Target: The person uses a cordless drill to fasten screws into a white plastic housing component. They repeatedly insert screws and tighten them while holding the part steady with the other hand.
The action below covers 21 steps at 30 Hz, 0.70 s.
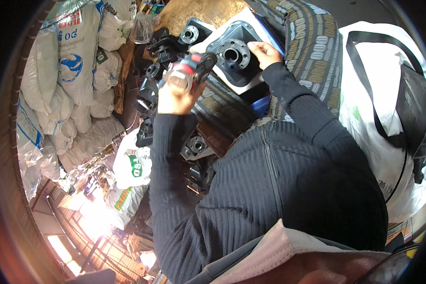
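My left hand (pixel 175 97) grips a cordless power tool (pixel 190 71) with a black and red body, its nose pointing toward a dark grey cast metal part (pixel 235 54) that has a round flanged hole. My right hand (pixel 265 53) rests on the right edge of that part, fingers pressed on it. The part lies on a white sheet (pixel 244 19) over a patterned woven cloth (pixel 312 42). Both arms wear a dark ribbed zip jacket.
More black cast parts (pixel 158 52) are piled to the left and below (pixel 196 144). White woven sacks (pixel 75 61) are stacked at the left. A white bag with black straps (pixel 388 94) sits at the right. Bright light glares at the lower left.
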Each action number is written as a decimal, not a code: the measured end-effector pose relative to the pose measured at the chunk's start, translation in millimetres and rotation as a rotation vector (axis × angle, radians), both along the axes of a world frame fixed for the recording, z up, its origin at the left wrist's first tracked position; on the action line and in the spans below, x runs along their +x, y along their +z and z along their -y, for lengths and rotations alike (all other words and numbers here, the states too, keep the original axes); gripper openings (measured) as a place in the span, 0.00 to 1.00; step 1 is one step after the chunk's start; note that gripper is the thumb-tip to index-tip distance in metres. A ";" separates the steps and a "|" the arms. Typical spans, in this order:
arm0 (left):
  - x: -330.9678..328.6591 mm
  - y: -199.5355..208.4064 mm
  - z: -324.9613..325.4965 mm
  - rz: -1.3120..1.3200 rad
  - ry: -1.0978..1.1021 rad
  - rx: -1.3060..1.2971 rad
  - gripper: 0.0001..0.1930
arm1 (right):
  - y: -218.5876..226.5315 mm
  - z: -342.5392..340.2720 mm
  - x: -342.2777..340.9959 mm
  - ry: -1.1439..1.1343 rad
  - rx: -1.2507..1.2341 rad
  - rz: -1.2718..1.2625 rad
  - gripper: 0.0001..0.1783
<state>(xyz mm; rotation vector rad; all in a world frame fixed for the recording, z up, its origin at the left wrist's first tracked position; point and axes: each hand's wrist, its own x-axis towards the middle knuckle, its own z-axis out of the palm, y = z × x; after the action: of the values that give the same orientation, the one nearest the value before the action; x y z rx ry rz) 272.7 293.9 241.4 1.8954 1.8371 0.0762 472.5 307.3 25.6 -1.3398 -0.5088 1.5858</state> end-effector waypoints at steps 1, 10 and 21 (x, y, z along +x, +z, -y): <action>-0.6 3.3 11.1 0.028 -0.001 0.012 0.22 | 0.1 0.4 15.1 0.005 -0.101 -0.190 0.12; 46.5 40.2 72.7 0.266 -0.109 0.155 0.20 | 49.6 7.2 42.4 0.317 -0.087 -1.171 0.25; 49.3 38.8 55.3 0.285 -0.111 0.007 0.18 | 58.3 9.2 38.9 0.581 -0.157 -0.904 0.35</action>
<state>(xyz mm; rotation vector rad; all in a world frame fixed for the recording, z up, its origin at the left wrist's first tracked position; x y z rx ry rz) 322.0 238.5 280.2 1.8785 1.5422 0.2990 511.4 298.1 83.9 -0.4534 -0.2006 2.5238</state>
